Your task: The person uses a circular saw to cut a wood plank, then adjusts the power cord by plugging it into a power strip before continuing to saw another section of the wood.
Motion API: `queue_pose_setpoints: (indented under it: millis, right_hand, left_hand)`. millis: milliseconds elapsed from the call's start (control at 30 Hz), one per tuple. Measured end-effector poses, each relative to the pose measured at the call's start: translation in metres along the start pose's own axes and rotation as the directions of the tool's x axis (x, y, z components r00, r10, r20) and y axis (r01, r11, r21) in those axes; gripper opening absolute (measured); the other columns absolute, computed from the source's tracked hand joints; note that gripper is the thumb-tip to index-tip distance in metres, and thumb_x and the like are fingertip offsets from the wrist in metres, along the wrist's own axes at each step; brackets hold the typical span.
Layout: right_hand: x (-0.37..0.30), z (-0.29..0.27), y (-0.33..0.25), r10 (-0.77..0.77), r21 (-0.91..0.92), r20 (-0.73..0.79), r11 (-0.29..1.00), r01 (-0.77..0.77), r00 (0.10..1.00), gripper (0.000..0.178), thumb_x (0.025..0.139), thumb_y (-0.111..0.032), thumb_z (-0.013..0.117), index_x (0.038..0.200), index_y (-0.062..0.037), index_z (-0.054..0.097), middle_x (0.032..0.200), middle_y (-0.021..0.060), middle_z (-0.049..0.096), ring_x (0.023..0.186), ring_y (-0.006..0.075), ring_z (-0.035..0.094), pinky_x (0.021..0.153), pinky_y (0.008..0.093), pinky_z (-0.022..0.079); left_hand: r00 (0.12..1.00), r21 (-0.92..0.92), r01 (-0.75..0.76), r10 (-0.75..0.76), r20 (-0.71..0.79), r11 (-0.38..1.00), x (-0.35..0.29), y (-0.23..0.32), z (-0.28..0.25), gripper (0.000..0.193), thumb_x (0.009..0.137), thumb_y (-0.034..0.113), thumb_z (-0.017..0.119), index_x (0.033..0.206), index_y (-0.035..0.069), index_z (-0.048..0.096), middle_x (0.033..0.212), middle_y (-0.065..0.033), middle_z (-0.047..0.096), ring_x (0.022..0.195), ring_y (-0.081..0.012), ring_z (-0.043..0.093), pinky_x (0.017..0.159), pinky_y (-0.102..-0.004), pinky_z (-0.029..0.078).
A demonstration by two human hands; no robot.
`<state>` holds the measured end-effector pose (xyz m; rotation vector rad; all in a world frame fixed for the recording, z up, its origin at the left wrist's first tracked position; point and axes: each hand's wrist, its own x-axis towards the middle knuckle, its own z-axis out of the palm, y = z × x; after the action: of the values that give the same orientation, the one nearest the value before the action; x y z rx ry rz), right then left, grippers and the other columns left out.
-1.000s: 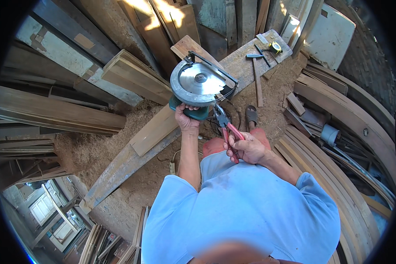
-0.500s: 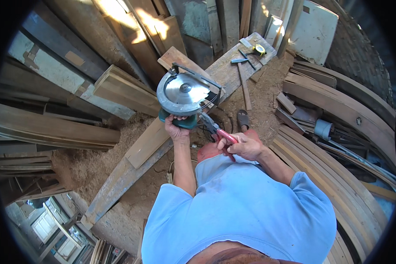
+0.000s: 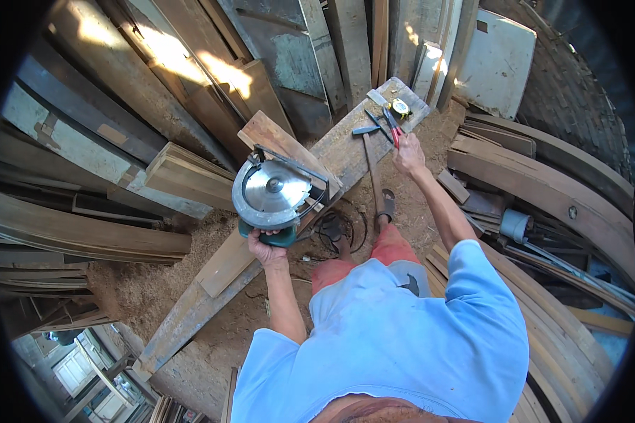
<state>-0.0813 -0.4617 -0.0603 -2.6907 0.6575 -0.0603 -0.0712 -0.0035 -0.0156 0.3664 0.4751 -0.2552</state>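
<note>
My left hand is closed round the green handle of a circular saw, whose round toothed blade faces up above the plank bench. With my arm stretched out, my right hand grips the red handles of a pair of pliers at the bench's far end. The pliers' jaws lie over the bench, close to a thin dark tool. Left of them rests a hammer with a long wooden handle. Beyond is a yellow and white tape measure.
The long plank bench runs diagonally, with boards lying on it. Stacked timber fills the right side, and planks the left. A cable loops on the sawdust-covered ground near my feet.
My right hand has carried the pliers from beside the saw, away from my body, to the bench's far end. The saw in my left hand has shifted slightly left and nearer.
</note>
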Motion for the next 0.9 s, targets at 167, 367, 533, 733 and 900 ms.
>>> queue_pose_setpoints:
  millis: [167,367,533,733,900]
  right_hand:
    - [0.058,0.038,0.021,-0.08,-0.136,0.079,0.986,0.091,0.994,0.023,0.086,-0.016,0.063,0.106,-0.0031,0.063,0.111,0.0204,0.058,0.104,0.0394,0.059,0.088,0.0511,0.05]
    - [0.048,0.038,0.015,-0.128,-0.125,0.047,0.983,0.133,0.991,0.037,0.085,-0.019,0.068,0.119,-0.0047,0.061,0.128,0.021,0.055,0.118,0.0406,0.055,0.096,0.053,0.047]
    - [0.014,-0.028,-0.064,-0.097,0.217,0.045,0.972,0.085,0.994,0.029,0.093,-0.018,0.061,0.118,-0.0032,0.06,0.12,0.0258,0.062,0.112,0.0425,0.062,0.092,0.0536,0.05]
    - [-0.093,-0.134,-0.238,-0.65,0.714,0.241,0.622,0.322,0.721,0.028,0.092,-0.014,0.061,0.114,0.0028,0.061,0.095,0.0265,0.069,0.082,0.043,0.07,0.075,0.052,0.057]
    - [-0.139,-0.069,-0.298,-0.781,0.55,0.232,0.597,0.585,0.58,0.056,0.087,-0.018,0.067,0.131,0.0117,0.048,0.126,0.0288,0.057,0.111,0.0438,0.06,0.097,0.0499,0.05]
  left_hand:
    - [0.993,0.018,-0.093,0.094,-0.076,0.995,-0.011,-0.007,0.012,0.007,0.08,0.017,0.06,0.08,0.011,0.057,0.066,-0.0014,0.05,0.062,-0.0177,0.052,0.062,-0.0339,0.047]
    - [0.99,0.024,-0.099,0.101,-0.1,0.995,-0.006,-0.018,0.021,0.008,0.08,0.017,0.061,0.078,0.011,0.057,0.067,-0.0014,0.051,0.063,-0.0183,0.052,0.063,-0.035,0.047]
    - [0.984,0.068,-0.106,0.115,-0.136,0.992,-0.006,-0.023,0.024,0.011,0.081,0.017,0.062,0.076,0.012,0.054,0.068,-0.0005,0.05,0.064,-0.0186,0.052,0.065,-0.0348,0.047]
    - [0.996,0.078,-0.057,0.063,-0.07,0.995,-0.003,-0.025,0.023,0.012,0.085,0.019,0.06,0.077,0.013,0.055,0.07,0.0002,0.051,0.068,-0.0181,0.053,0.069,-0.0345,0.047]
    - [0.994,0.426,-0.043,-0.006,0.111,0.904,-0.009,-0.016,0.041,0.024,0.096,0.023,0.057,0.108,0.004,0.065,0.1,-0.0038,0.067,0.095,-0.0181,0.064,0.09,-0.0355,0.053]
